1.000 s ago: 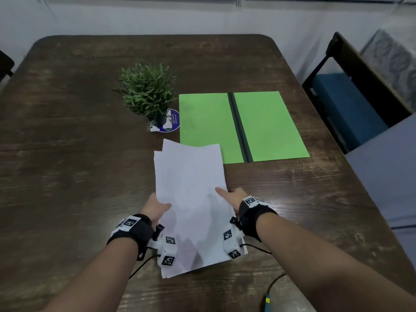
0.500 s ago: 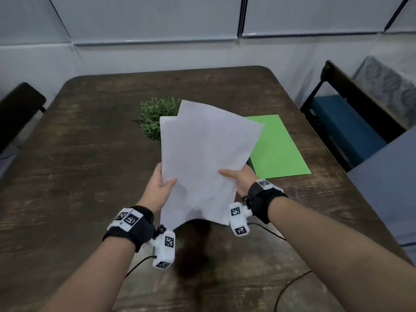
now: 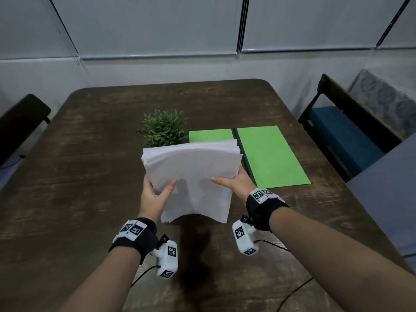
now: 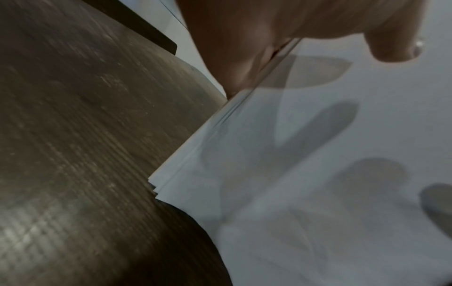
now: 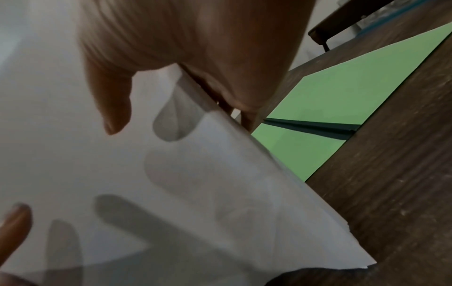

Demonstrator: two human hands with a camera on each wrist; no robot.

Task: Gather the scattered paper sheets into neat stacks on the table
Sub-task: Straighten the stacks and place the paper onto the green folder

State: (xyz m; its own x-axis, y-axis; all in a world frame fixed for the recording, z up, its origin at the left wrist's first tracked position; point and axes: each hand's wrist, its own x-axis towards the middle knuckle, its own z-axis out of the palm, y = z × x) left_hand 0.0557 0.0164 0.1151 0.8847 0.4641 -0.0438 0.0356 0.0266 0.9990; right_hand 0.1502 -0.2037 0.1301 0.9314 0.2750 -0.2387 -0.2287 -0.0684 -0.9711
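Both hands hold a bundle of white paper sheets (image 3: 193, 176) up off the dark wooden table (image 3: 78, 176). My left hand (image 3: 155, 194) grips its left edge, thumb on top and fingers underneath. My right hand (image 3: 234, 182) grips the right edge the same way. The sheets bow upward in the middle and their far edges fan slightly. In the left wrist view the paper sheets (image 4: 318, 174) show finger shadows through them, with the thumb (image 4: 391, 46) on top. In the right wrist view the thumb (image 5: 112, 100) presses on the paper sheets (image 5: 171, 193).
An open green folder (image 3: 270, 154) with a dark spine lies flat on the table to the right of the sheets. A small potted plant (image 3: 164, 128) stands behind them. A chair with a blue seat (image 3: 342, 136) is at the right, a dark chair (image 3: 20, 122) at the left.
The sheets were lifted from the table a second ago and held tilted up; now they are lowered flatter and their edges line up more evenly. The head view has risen.
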